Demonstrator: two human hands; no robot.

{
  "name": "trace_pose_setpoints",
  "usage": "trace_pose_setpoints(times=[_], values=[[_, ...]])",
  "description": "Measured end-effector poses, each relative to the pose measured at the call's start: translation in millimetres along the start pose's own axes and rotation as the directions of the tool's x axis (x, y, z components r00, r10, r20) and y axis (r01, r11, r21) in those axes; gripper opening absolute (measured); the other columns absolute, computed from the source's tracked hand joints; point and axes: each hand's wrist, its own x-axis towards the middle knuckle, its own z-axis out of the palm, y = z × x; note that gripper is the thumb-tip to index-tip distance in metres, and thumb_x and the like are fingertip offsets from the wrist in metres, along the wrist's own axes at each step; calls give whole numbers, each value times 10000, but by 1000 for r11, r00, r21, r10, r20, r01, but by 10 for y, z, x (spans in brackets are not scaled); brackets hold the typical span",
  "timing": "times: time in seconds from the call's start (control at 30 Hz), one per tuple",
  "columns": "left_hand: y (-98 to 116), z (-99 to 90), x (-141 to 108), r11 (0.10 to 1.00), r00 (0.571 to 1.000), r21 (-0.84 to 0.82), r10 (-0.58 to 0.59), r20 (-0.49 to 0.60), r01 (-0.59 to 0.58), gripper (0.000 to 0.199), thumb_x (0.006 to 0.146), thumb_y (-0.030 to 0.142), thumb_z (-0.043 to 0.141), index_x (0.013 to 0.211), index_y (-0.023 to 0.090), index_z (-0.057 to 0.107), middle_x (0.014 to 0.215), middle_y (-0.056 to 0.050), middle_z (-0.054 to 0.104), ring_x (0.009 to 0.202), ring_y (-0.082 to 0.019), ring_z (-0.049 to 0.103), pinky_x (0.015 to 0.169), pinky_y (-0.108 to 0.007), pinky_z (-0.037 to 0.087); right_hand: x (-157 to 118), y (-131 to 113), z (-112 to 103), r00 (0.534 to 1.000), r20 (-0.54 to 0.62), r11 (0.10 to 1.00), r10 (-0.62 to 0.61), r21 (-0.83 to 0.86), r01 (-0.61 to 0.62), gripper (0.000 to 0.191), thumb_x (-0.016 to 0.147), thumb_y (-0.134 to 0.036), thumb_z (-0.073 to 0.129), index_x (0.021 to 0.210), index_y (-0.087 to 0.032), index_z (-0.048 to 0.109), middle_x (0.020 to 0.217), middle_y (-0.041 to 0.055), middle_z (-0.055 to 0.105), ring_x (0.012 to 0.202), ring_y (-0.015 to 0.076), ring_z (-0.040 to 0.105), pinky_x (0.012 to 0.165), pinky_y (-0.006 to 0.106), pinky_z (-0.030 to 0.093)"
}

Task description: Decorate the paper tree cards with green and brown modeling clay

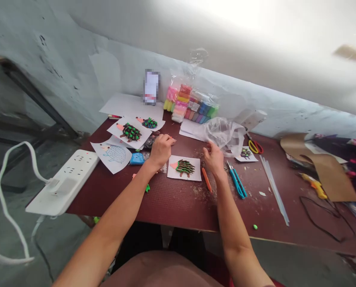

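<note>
My left hand is closed over the table beside a dark clear-wrapped packet, fingers curled; whatever they hold is hidden. My right hand has its fingers curled in next to a crumpled clear plastic bag; I cannot make out anything in them. Between the hands lies a white card with a hedgehog that has a pink face, dark spines and green strips. An orange craft knife lies beside the card, and blue-handled tweezers lie right of my right hand. A blue clay packet sits left of my left hand.
Other hedgehog cards and a drawn hedgehog lie at left, near a white power strip. Packs of coloured clay stand at the wall. Scissors, glue sticks and a yellow glue gun lie rightward.
</note>
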Motion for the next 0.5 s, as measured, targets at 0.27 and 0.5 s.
trace_pose_setpoints(times=[0.27,0.5], values=[[-157,-121,24,988,988,23,-153,-11,153,292,947,119,491,1091,147,743,1116,-127,701,1073,-270,613,960,-387,482,-233,-339,-18,1000,8,998,11,60,-11,304,904,-366,496,828,-180,724,726,59,707,661,187,594,661,291,389],[-189,-58,-25,981,977,125,-166,134,150,299,911,204,610,1193,163,701,1140,-146,724,1098,-306,648,991,-429,486,-232,-592,134,997,65,989,-46,142,37,267,898,-340,508,793,-199,710,702,42,686,621,176,571,628,286,385]])
